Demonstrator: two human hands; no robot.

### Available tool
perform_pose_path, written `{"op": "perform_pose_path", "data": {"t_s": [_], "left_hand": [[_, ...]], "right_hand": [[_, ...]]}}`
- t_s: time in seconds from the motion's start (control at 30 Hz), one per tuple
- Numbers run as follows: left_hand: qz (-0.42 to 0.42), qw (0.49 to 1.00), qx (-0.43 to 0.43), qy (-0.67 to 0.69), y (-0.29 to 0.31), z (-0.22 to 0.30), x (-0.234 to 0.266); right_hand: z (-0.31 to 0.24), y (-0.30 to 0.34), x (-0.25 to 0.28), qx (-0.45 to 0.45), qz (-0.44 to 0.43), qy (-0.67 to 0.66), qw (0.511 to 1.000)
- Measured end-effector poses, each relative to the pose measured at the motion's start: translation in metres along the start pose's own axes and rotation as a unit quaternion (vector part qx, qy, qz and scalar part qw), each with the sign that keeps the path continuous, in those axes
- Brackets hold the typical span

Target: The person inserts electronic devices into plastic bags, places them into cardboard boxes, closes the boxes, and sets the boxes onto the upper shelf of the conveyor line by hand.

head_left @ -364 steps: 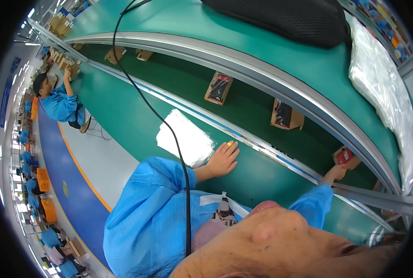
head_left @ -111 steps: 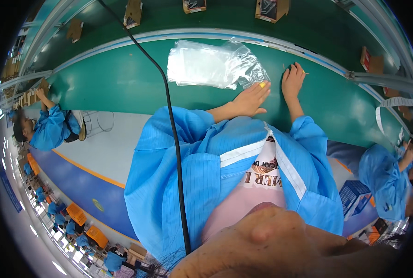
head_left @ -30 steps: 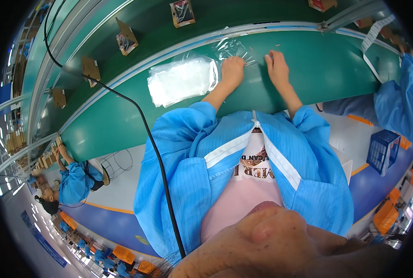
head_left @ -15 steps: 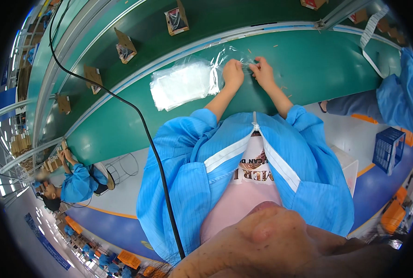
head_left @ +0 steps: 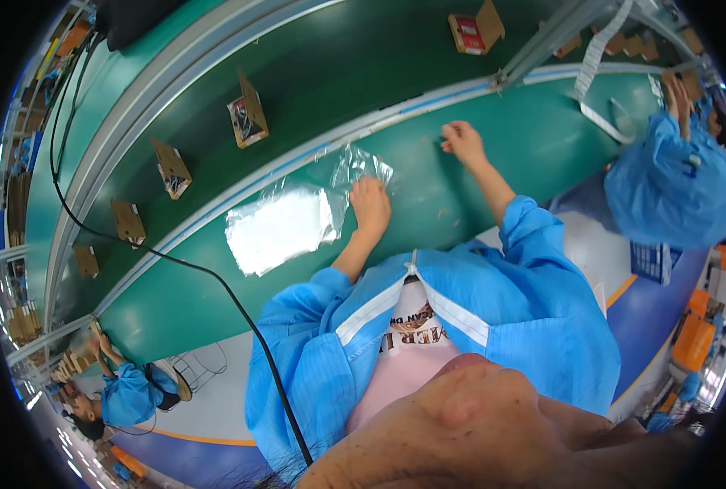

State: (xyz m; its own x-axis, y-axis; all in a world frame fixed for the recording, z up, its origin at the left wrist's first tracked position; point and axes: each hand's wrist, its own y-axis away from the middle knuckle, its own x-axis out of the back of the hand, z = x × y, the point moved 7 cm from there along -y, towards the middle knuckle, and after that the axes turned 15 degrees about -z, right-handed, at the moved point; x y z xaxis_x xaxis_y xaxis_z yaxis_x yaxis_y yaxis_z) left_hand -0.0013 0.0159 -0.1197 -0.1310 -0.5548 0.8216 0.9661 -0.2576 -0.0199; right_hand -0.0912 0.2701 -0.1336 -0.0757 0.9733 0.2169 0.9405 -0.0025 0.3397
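Open cardboard boxes (head_left: 247,114) rode the dark green conveyor belt (head_left: 363,65) beyond the worker's hands, each holding a small dark item with red packaging; a second box (head_left: 475,26) sat farther along, above the right hand. The left hand (head_left: 370,205) lay palm-down, fingers loosely spread, pressing the crinkled edge of a stack of clear plastic bags (head_left: 286,224) on the green bench (head_left: 493,147), not clenched around them. The right hand (head_left: 462,140), well apart to the right, rested near the bench's far rail; whether its fingertips pinched anything could not be told. A black cable (head_left: 216,281) crossed the bench left of the glossy, wrinkled bags. Co-workers in blue smocks (head_left: 664,183) stood alongside.
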Motion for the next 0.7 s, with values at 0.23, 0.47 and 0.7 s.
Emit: {"op": "perform_pose_path", "data": {"t_s": [0.23, 0.47, 0.7], "left_hand": [[0.044, 0.999, -0.016, -0.013, -0.006, 0.018, 0.004], [0.018, 0.999, 0.045, -0.004, 0.014, 0.015, 0.014], [0.042, 0.997, 0.012, -0.059, 0.006, 0.017, 0.016]], "right_hand": [[0.055, -0.168, 0.196, 0.075, 0.27, 0.21, 0.937], [-0.012, -0.235, 0.174, -0.011, 0.299, 0.295, 0.907], [-0.03, -0.189, 0.148, 0.094, 0.244, 0.357, 0.897]]}}
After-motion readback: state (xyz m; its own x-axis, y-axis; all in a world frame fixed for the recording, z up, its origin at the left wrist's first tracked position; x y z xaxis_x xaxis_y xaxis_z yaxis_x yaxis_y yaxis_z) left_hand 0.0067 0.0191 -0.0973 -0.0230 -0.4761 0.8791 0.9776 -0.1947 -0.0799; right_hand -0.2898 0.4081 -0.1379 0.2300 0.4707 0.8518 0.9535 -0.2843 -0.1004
